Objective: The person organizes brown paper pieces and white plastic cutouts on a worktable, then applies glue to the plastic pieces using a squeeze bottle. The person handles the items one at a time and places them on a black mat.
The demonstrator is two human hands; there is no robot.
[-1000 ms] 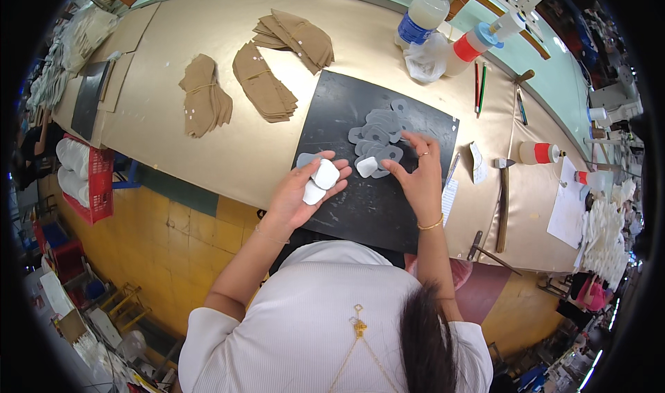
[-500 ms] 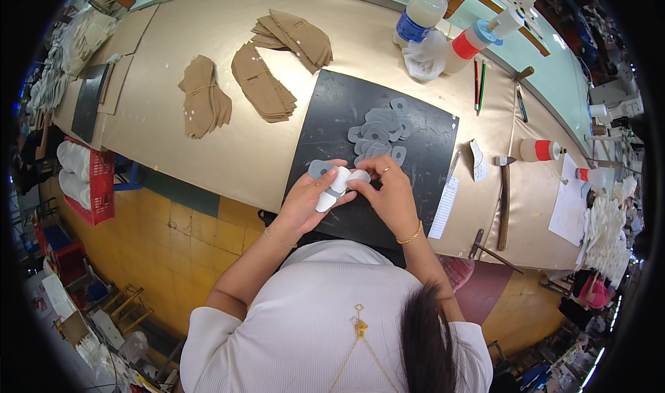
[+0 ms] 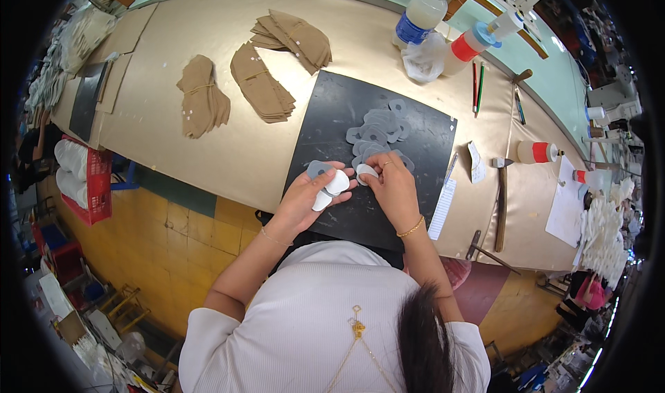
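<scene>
Several white rounded pieces (image 3: 337, 182) lie in my left hand (image 3: 300, 200), its thumb pressed on them, together with a grey piece with a hole (image 3: 317, 169). Between the thumb and fingers of my right hand (image 3: 395, 193) is one white rounded piece (image 3: 366, 174), a small gap away from the left hand's bunch. Both hands are above a black mat (image 3: 339, 109). Just beyond them, a loose pile of grey rounded pieces with holes (image 3: 377, 133) rests on the mat. My right fingers hide part of that pile's near edge.
Bundled brown cut-outs (image 3: 263, 84) lie at the far left. Bottles (image 3: 422, 12) stand at the back right. A hammer (image 3: 501, 206), pencils (image 3: 479, 88) and a paper strip (image 3: 443, 209) are on the right. A red crate (image 3: 97, 185) stands beyond the table's left front edge.
My right hand has moved slightly right, drawing a white piece away from the bunch in my left hand. The left hand has barely shifted.
</scene>
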